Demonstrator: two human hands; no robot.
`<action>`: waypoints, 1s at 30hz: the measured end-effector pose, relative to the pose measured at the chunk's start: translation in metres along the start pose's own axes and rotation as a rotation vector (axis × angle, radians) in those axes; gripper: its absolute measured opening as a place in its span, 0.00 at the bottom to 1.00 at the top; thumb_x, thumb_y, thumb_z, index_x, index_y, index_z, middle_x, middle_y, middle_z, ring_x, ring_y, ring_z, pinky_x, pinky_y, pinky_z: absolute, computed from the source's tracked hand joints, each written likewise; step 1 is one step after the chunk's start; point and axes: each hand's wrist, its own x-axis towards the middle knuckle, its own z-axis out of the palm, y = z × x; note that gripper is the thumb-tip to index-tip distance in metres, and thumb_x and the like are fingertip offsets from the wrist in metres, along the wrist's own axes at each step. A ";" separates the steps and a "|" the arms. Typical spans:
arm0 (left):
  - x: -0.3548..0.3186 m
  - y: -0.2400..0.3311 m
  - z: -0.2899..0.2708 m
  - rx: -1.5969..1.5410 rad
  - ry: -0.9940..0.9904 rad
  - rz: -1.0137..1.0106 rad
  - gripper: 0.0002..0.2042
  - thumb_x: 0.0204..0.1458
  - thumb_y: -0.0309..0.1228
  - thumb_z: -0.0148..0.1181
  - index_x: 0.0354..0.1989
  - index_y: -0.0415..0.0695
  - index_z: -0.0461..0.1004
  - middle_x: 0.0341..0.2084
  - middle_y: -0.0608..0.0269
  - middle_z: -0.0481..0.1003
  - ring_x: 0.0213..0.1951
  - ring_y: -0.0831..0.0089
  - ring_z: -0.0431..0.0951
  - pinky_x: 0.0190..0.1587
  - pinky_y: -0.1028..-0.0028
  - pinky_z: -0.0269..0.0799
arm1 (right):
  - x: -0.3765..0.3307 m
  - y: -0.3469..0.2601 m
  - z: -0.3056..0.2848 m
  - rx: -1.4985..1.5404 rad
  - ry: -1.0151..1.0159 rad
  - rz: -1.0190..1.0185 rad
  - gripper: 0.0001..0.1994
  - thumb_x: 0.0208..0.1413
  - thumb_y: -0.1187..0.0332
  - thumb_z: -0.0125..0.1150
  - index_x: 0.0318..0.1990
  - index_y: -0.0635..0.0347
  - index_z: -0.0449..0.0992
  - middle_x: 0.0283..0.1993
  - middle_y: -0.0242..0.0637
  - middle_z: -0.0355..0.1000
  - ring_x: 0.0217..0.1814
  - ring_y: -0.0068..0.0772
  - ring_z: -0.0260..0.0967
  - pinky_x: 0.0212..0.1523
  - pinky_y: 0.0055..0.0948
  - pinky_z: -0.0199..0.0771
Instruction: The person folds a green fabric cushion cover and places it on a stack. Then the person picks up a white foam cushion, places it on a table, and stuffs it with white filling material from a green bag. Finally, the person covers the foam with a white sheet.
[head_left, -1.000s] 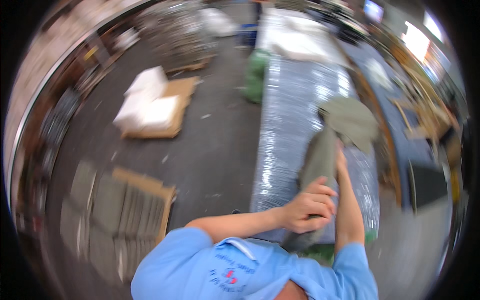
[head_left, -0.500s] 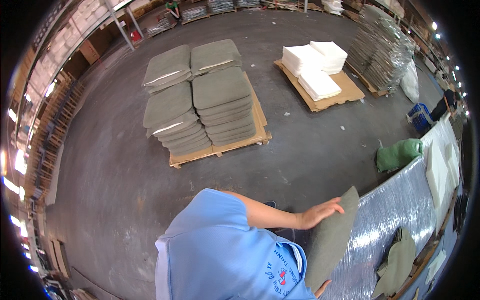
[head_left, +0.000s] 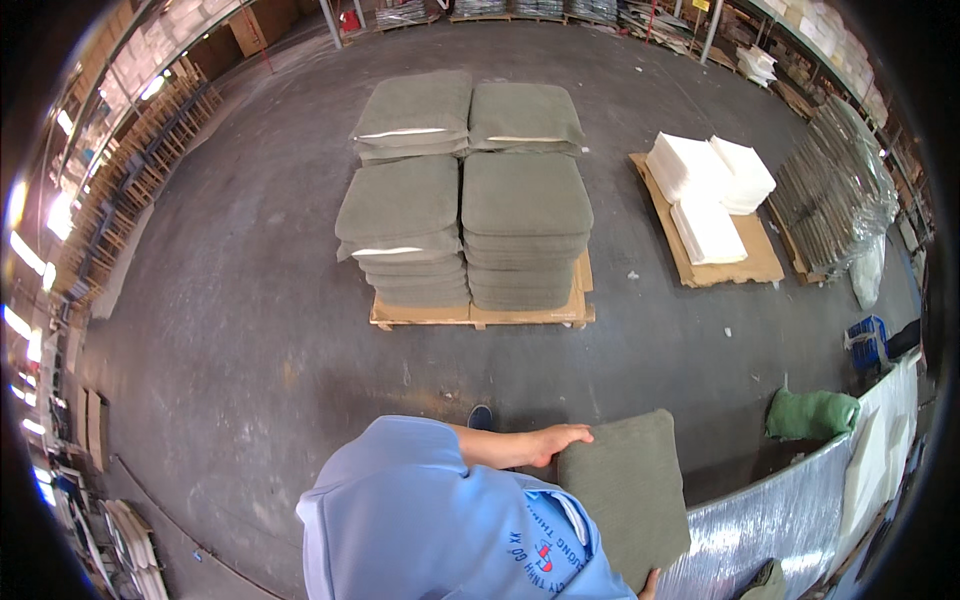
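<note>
Between my two hands is a grey-green seat cushion (head_left: pixel 630 490), its broad face turned up and its thickness hardly showing. My left hand (head_left: pixel 562 441) grips the far left corner, fingers closed over the edge. At the near edge, only a finger or two of my right hand (head_left: pixel 650 584) show against the cushion; the rest is hidden below. Beyond, matching cushions (head_left: pixel 525 195) are stacked in several piles on a cardboard-covered pallet (head_left: pixel 440 315). White edges peek from some piles.
To the right runs a table wrapped in shiny film (head_left: pixel 765 525), with a green bundle (head_left: pixel 812 414) by its far end. White foam slabs (head_left: pixel 708 232) sit on another pallet, beside a tall film-wrapped stack (head_left: pixel 835 190). Wooden frames (head_left: pixel 135 175) line the left side.
The cushion has swung left, away from the wrapped table, and turned from nearly edge-on to face up. My view has turned right toward the pallet, bringing the stacked cushions squarely ahead.
</note>
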 end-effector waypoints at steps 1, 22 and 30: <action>-0.004 0.023 -0.017 -0.019 0.012 0.013 0.28 0.58 0.40 0.60 0.68 0.50 0.67 0.66 0.60 0.68 0.67 0.64 0.65 0.67 0.61 0.63 | 0.005 -0.003 0.019 0.005 -0.034 0.000 0.40 0.66 0.37 0.51 0.72 0.60 0.63 0.71 0.44 0.65 0.70 0.46 0.64 0.68 0.43 0.62; -0.078 0.447 -0.098 -0.025 -0.050 0.818 0.41 0.55 0.45 0.69 0.71 0.37 0.56 0.65 0.49 0.66 0.63 0.57 0.70 0.64 0.54 0.69 | 0.217 -0.273 0.354 0.257 -0.821 -0.366 0.33 0.60 0.47 0.60 0.67 0.59 0.68 0.65 0.41 0.72 0.67 0.45 0.66 0.65 0.49 0.68; 0.019 0.472 -0.122 0.014 0.135 0.590 0.48 0.56 0.52 0.67 0.77 0.43 0.46 0.70 0.52 0.60 0.69 0.56 0.63 0.68 0.52 0.65 | 0.277 -0.308 0.447 -0.224 -0.714 -0.265 0.33 0.59 0.47 0.60 0.66 0.60 0.69 0.60 0.43 0.74 0.60 0.43 0.72 0.60 0.41 0.72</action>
